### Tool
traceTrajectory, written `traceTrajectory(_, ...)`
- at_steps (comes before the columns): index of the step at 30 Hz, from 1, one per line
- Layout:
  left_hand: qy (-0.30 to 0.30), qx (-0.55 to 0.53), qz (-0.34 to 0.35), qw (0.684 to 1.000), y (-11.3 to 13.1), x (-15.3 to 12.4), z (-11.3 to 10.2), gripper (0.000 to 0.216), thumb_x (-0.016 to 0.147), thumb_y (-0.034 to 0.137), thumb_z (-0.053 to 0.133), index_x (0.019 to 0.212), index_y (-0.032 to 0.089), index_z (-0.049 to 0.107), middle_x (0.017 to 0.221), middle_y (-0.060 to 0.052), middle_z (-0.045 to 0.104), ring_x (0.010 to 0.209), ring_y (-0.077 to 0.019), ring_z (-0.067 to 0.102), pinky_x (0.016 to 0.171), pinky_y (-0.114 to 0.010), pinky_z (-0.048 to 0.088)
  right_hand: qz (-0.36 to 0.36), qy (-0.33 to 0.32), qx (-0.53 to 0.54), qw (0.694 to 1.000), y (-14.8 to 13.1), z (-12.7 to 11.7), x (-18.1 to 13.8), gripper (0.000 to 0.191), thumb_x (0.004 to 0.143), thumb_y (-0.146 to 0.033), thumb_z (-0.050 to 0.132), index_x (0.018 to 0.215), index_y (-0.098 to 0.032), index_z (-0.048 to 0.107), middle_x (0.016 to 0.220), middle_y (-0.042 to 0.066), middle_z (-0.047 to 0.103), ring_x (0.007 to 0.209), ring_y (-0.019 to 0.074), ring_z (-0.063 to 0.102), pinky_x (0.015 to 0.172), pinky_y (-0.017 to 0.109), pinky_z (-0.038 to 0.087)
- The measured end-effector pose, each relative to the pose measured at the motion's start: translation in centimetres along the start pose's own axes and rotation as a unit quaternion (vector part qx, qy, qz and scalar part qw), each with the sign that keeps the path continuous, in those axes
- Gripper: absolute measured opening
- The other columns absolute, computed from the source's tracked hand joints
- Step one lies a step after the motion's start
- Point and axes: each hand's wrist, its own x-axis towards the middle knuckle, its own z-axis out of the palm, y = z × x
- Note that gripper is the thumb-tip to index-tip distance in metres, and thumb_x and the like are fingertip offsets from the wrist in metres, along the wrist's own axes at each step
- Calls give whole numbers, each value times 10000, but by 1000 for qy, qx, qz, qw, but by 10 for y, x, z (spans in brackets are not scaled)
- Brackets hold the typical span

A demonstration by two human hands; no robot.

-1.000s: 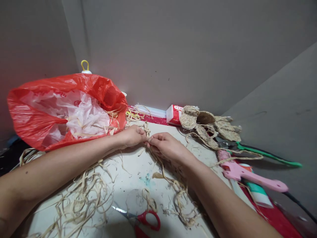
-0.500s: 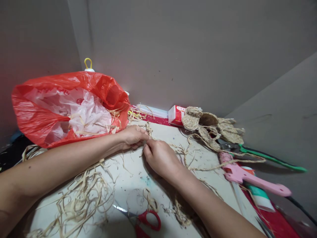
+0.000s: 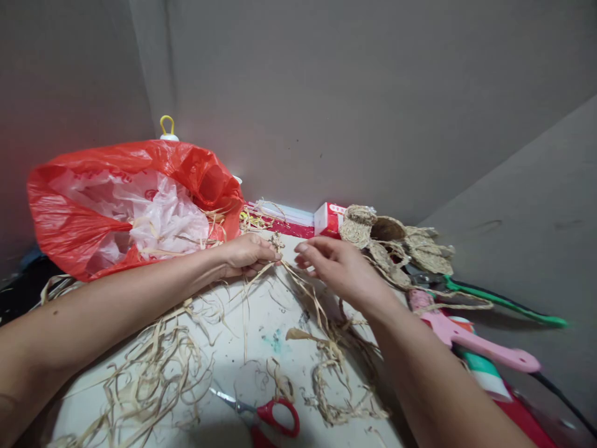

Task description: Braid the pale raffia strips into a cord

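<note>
My left hand [image 3: 252, 254] pinches a bundle of dry straw-like strands [image 3: 303, 285] near the middle of the white tabletop. The strands fan out from its fingertips down and to the right. Just right of it, my right hand [image 3: 333, 264] hovers with bent fingers apart, apparently holding nothing. Below the right hand a twisted fibre cord [image 3: 333, 358] lies in loose loops on the table. Red-handled scissors [image 3: 282, 415] rest at the front edge, and a tangle of pale loose strips [image 3: 153, 367] spreads under my left forearm.
A red plastic bag [image 3: 135, 152] with white plastic inside stands at the back left. At the back right are a red and white box [image 3: 326, 219] and woven straw pieces [image 3: 426, 249]. Green-handled cutters [image 3: 504, 300] and a pink glue gun [image 3: 485, 348] lie on the right.
My right hand has moved away from my left, rightward and slightly up, and its fingers have opened. The strands now show between the hands, while my left hand keeps its pinch.
</note>
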Motion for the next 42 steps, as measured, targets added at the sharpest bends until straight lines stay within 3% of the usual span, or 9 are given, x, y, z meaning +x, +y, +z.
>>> traceTrajectory(4,-6,14,12,1000,-1,2,-3,272,745,203,624,528,152,468,364,78,297,319,-28,190,339,-190,103,121,-152,186,963,15,28,8,254,842,-368,524,684,-170,551,592,23,565,526,129,524,480,236,406)
traceTrajectory(7,-11,11,4,1000,-1,3,-4,296,725,225,654,524,159,446,367,83,283,323,-26,184,344,-190,95,176,-220,286,916,17,35,8,304,827,-407,543,638,-179,479,431,-54,412,345,60,313,335,175,240)
traceTrajectory(10,-39,1,-9,999,0,4,-5,249,732,208,637,548,153,478,385,92,253,334,-23,164,350,-186,93,175,-218,296,913,18,31,10,338,792,-409,594,608,-191,412,410,-107,289,332,28,157,320,153,99)
traceTrajectory(15,-77,31,2,997,2,2,-6,154,769,196,579,649,105,610,383,92,241,339,-26,147,350,-190,97,178,-228,253,923,22,28,14,314,817,-419,553,636,-167,499,420,-102,289,332,28,156,317,159,96)
traceTrajectory(21,-43,27,9,999,1,0,-5,210,731,137,590,569,166,459,396,86,283,334,-31,190,348,-194,101,189,-276,306,891,28,28,16,368,794,-412,580,566,-184,402,424,-101,273,354,27,132,332,160,80)
traceTrajectory(30,-44,99,14,994,6,-1,-8,95,759,176,520,670,161,551,404,83,287,348,-53,208,371,-208,118,179,-273,359,874,35,26,15,366,760,-368,628,552,-183,391,425,-105,265,359,24,136,340,160,84)
traceTrajectory(33,3,177,33,984,5,-2,-9,105,758,208,525,666,164,549,424,79,321,360,-57,227,383,-214,137,188,-249,368,876,35,29,15,324,734,-332,653,548,-159,452,415,-95,310,349,18,158,332,157,91)
traceTrajectory(38,110,350,136,920,4,-7,3,164,734,169,502,571,159,484,527,47,424,474,-63,341,463,-203,234,214,-196,408,866,32,37,13,201,716,-266,652,618,-128,544,392,-108,281,342,16,158,331,145,105)
traceTrajectory(42,164,545,196,799,3,-17,18,175,775,212,485,610,164,521,559,4,490,526,-112,423,499,-238,250,227,-163,442,853,28,43,10,283,696,-218,651,542,-170,418,391,-105,281,334,12,163,329,144,102)
